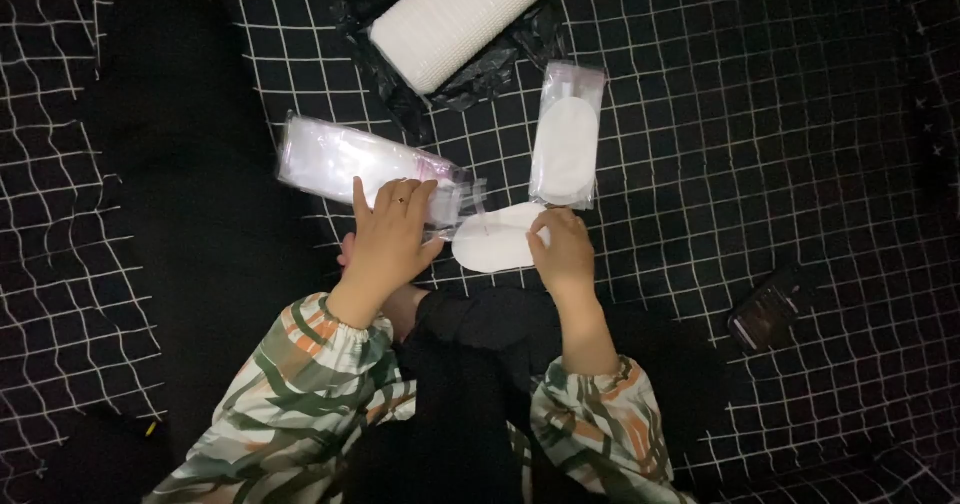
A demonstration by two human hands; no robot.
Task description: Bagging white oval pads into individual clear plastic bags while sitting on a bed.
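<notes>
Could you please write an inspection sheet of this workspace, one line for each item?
Surface: black cloth with a white grid, spread flat under everything.
Job's things: white oval pad lying loose; stack of clear plastic sleeves; one bagged oval pad set apart above.
Clutter: white roll of stacked pads on black plastic wrap; dark phone at the right.
Hands: left hand rests on the end of the sleeve stack, fingers spread; right hand pinches the edge of the loose pad.
Cables: nothing seen.
Surroundings: person's legs in black; patterned sleeves; dim light at the edges.
</notes>
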